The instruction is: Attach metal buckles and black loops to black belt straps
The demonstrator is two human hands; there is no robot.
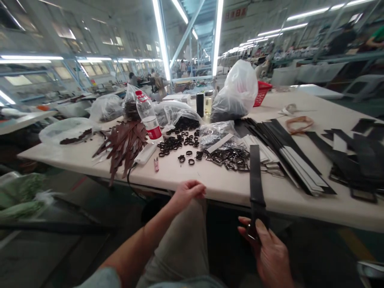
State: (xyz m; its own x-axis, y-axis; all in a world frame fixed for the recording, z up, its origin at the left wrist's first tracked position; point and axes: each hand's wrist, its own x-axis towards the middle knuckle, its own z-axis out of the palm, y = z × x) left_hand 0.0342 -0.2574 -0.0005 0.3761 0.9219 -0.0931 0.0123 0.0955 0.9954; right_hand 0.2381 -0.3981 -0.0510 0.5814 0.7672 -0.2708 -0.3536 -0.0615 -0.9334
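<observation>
My right hand point(268, 246) grips a black belt strap point(257, 176) near its buckle end, below the table's front edge. A metal buckle point(252, 232) shows by the fingers, and the strap's far end reaches up over the tabletop. My left hand point(189, 194) hovers over my knee at the table edge, fingers curled together; whether anything small is inside is hidden. Beyond it lie several small black loops point(191, 161) and a pink-handled thread snipper point(156, 165). Black metal buckles point(231, 159) are heaped partly under a clear plastic bag point(217, 134).
Brown strips point(127, 144) pile up at left beside a water bottle point(150, 120) and a white power strip point(146, 154). Black straps point(279, 148) and more black pieces point(364, 152) cover the right. A stuffed plastic bag point(237, 94) and red basket point(262, 94) stand behind.
</observation>
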